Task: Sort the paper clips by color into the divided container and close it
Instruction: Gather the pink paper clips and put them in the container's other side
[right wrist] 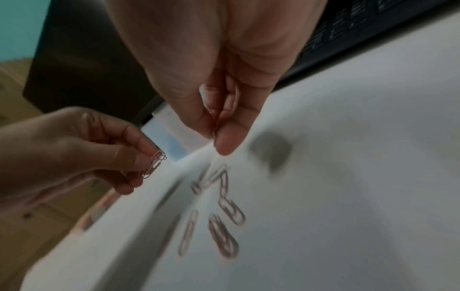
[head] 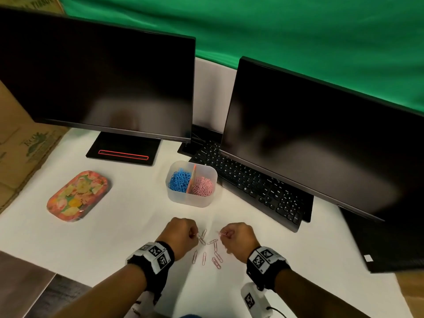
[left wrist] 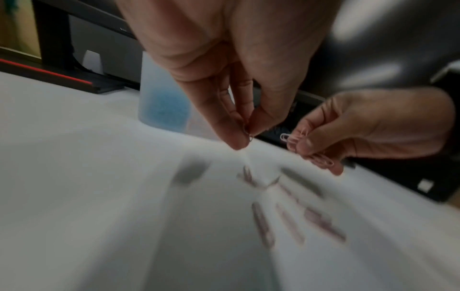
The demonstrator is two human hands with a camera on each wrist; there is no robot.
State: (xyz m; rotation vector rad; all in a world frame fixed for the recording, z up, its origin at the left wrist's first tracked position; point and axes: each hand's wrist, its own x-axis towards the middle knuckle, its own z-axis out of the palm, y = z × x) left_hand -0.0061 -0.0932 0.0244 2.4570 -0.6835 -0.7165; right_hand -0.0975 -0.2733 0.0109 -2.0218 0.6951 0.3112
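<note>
Left hand point(head: 181, 235): fingers curled, thumb and forefinger pinching a small bunch of pink clips point(right wrist: 153, 165); the right wrist view shows the bunch sticking out past the fingertips. Hand held just above the table point(head: 128, 216).

Right hand point(head: 238, 236): also curled, thumb and forefinger pinching a second bunch of pink clips point(left wrist: 307, 149), several clips fanned out below the thumb in the left wrist view. Both hands face each other, a narrow gap between them, not touching.

Loose pink clips point(head: 210, 250) lie scattered on the white table directly below and between the hands, about eight; some overlap near the left fingertips. Wrist views blurred here, exact count uncertain.

Container point(head: 191, 200): translucent, open, standing beyond the hands toward the middle of the table. Orange divider point(head: 191, 180) splits it. Blue clips point(head: 180, 180) in the left compartment, pink clips in box point(head: 203, 187) in the right compartment.

Lid point(head: 78, 196), floral pattern, lies flat on the table well to the left of the container, apart from it.

Surroundings: black keyboard point(head: 247, 182) just right of the container, partly under the right monitor point(head: 321, 138). Left monitor point(head: 98, 81) behind, its stand point(head: 122, 149) with a red stripe. Cardboard point(head: 23, 143) at the left edge; green cloth point(head: 275, 31) behind.
</note>
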